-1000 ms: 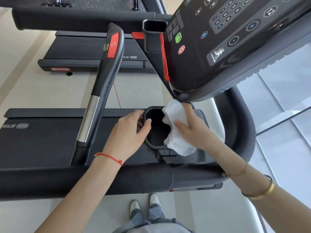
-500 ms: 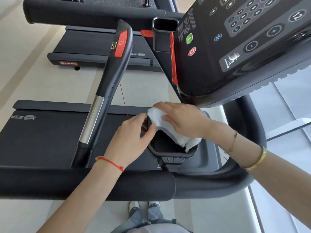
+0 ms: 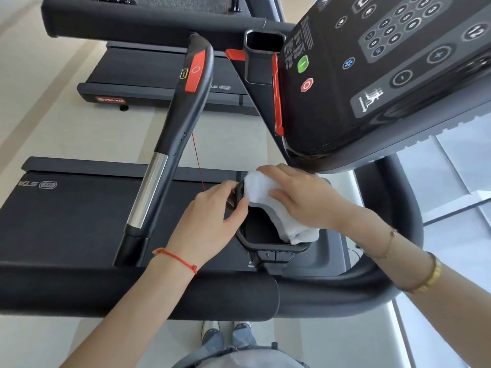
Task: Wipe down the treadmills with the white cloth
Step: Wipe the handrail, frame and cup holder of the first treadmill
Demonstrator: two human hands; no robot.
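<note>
Pressing a soft, fluffy white cloth [image 3: 268,200] against the rim of a black plastic cup holder [image 3: 268,243], the right hand [image 3: 305,197] lies palm-down with fingers spread flat across the fabric, pinning it rather than pinching it. The cloth sits at the middle of the view, draped over the holder's rim from about 11 o'clock to 4 o'clock; its long axis runs along that diagonal, the bunched lower end hanging at the 4 o'clock side. The holder is a smooth, rounded-octagon pocket with a dark hollow interior. At the holder's 9 o'clock edge the left hand [image 3: 210,219] steadies it, thumb and fingertips closed narrowly on the rim, wrist angled in from 7 o'clock. A thin red string bracelet [image 3: 176,257] circles that wrist. Glossy and black, the treadmill console [image 3: 372,83] looms at 1 o'clock, while a matte handrail [image 3: 170,144] with a brushed-metal section slants up toward 11 o'clock.
</note>
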